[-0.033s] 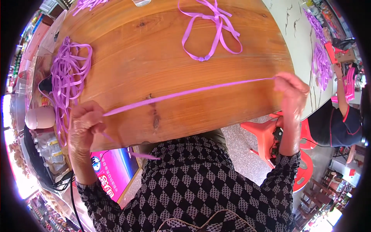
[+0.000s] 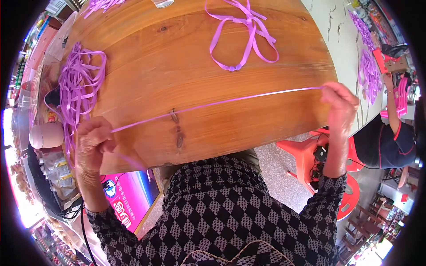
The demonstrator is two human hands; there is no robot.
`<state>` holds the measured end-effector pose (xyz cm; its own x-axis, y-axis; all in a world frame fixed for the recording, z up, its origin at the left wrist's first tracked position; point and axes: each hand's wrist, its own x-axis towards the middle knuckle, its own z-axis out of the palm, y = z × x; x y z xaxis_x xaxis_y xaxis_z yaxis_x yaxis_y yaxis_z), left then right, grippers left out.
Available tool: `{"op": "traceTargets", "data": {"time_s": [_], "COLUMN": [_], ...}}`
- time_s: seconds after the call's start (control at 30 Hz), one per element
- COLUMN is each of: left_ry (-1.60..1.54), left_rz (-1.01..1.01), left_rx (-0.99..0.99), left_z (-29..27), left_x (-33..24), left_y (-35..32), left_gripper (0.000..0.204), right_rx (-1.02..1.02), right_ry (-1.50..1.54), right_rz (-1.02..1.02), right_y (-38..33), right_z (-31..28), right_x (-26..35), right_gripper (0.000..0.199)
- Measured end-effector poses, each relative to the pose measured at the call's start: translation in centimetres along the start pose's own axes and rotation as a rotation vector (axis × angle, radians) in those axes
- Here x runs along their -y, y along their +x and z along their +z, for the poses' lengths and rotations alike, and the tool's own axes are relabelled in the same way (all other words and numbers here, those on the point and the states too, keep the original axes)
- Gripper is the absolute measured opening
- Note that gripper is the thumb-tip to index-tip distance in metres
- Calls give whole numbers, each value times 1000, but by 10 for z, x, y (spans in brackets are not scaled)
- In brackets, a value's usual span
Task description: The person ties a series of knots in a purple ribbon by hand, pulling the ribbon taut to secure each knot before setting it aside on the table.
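Left hand (image 2: 92, 142) closed on one end of purple ribbon (image 2: 213, 104); right hand (image 2: 341, 105) pinching the other end. Ribbon stretched taut across wooden table (image 2: 177, 57). Loose ribbon pile (image 2: 80, 88) just beside left hand.

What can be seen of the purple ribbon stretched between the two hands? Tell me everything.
The stretched ribbon is a narrow, flat strip of light purple, glossy like plastic or satin. It runs taut in a nearly straight line across the near part of the wooden table, rising slightly toward the person's right. The left hand pinches one end near the table's left edge; the right hand grips the other end near the right edge. A short tail hangs past the left hand.
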<state>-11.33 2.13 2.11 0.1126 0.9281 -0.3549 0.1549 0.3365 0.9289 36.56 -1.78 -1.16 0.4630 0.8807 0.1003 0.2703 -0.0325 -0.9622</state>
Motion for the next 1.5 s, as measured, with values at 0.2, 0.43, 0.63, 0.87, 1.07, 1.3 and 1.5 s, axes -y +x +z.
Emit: {"op": "traceTargets", "data": {"time_s": [0.2,0.43,0.63,0.87,1.07,1.3,1.5], "left_ry": [-160,-383,-712,-1097,-1367,-1070,-1133], "left_rz": [9,-10,67,98,91,262,258], "left_rx": [-118,-180,-90,-48,192,-194,-11], "left_z": [-62,-60,-66,-74,-70,-42,-47], "left_x": [18,21,30,49,61,54,59], "left_y": [0,2,-6,2,1,-3,-7], "left_gripper": [23,23,16,21,19,26,31], "right_rx": [-335,-358,-247,-125,-31,-82,-126], "right_ry": [-88,-23,383,758,1191,1100,972], "right_rz": [26,30,128,316,499,395,379], "right_y": [49,48,32,23,26,15,8], "right_z": [-92,-69,-64,-74,-74,-53,-35], "right_x": [-56,-43,-43,-50,-50,-40,-24], "right_gripper": [16,16,18,11,13,18,30]}}
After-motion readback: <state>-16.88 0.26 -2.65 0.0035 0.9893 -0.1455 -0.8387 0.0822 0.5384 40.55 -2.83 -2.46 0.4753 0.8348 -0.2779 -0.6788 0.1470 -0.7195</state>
